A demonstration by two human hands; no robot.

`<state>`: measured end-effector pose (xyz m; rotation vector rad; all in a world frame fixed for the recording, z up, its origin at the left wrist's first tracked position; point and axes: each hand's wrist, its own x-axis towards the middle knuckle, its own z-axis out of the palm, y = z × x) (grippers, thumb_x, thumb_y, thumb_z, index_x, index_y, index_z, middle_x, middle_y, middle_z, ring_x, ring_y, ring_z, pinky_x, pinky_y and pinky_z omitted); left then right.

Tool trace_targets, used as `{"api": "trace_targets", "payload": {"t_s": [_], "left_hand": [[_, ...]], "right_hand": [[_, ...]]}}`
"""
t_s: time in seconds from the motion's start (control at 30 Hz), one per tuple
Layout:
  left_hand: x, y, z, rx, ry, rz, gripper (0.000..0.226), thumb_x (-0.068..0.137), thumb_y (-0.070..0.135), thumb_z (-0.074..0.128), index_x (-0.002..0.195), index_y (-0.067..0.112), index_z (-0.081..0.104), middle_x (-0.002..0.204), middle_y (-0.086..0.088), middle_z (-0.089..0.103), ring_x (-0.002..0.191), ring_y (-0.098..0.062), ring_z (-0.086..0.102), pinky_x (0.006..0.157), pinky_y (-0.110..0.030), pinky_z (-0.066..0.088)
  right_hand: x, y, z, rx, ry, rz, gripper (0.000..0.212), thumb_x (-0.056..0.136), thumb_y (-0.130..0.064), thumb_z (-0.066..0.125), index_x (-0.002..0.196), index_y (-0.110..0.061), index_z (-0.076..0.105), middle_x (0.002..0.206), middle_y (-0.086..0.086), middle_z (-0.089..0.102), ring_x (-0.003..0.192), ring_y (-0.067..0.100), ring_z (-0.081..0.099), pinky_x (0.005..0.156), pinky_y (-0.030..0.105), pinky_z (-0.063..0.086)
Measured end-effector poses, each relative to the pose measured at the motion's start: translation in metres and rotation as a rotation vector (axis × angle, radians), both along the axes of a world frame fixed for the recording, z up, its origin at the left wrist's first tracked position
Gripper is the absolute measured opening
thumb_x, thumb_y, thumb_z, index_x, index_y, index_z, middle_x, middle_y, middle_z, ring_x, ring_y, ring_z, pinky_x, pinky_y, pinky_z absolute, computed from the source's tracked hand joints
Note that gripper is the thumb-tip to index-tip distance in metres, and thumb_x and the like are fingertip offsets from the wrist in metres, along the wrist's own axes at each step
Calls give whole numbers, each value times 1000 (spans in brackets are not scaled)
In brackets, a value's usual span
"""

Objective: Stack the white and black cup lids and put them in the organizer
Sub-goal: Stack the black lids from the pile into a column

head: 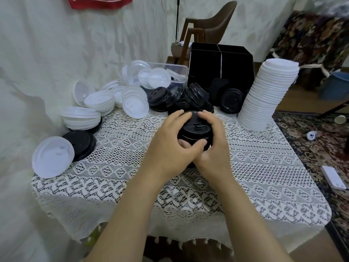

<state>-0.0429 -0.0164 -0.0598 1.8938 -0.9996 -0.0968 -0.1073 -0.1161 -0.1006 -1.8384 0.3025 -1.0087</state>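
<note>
Presently a short stack of black lids (pixel 196 128) is gripped between the curled fingers (pixel 180 115) of the left hand (pixel 168 146) and the right hand (pixel 215 148), low over the lace-covered counter (pixel 264 167). The lids are judged light, thin and springy, and smooth enough to slide apart. The stack is therefore best held by its ridged rims from both sides, not squeezed on the domed tops. Beyond the fingers, loose black lids (pixel 196 95) are heaped before the glossy black organizer (pixel 207 61). Right of the fingers a tall leaning column of white lids (pixel 264 95) is seen
</note>
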Motion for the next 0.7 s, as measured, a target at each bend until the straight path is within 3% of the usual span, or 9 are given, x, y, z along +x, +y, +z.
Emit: {"api": "trace_targets", "payload": {"t_s": [0.17,0.33,0.47,0.6,0.7], "left_hand": [[-1,-1,-5,-74,85,-21,63,83,29,73,141,24,47,149,12,36,135,0,34,110,-31,39],[-1,-3,-13,-112,98,-31,54,87,25,69,137,24,50,146,15,36,128,10,31,98,2,27],[0,-3,-21,-124,129,-89,50,89,23,67,134,30,48,149,14,31,128,17,28,97,2,27],[1,-2,-21,-117,176,-106,52,84,36,65,133,36,46,146,17,32,124,19,32,94,2,29],[1,-1,-19,-97,193,-103,55,79,42,62,132,37,45,139,19,39,122,11,40,92,-1,33]], "right_hand": [[1,2,-1,47,-15,20,65,65,-46,77,122,-37,46,139,-2,45,132,13,44,108,40,42],[1,3,-4,57,-32,21,63,65,-45,77,119,-40,46,136,-6,45,131,12,45,107,40,43],[-1,1,-8,67,-27,45,64,66,-41,80,122,-38,48,131,-5,49,126,17,49,102,46,46],[-6,-1,-6,49,20,96,68,68,-23,82,121,-43,45,117,-31,50,114,6,56,93,26,51],[-10,-4,-5,-1,96,105,75,68,-16,80,120,-51,39,119,-27,53,108,2,59,85,17,50]]}}
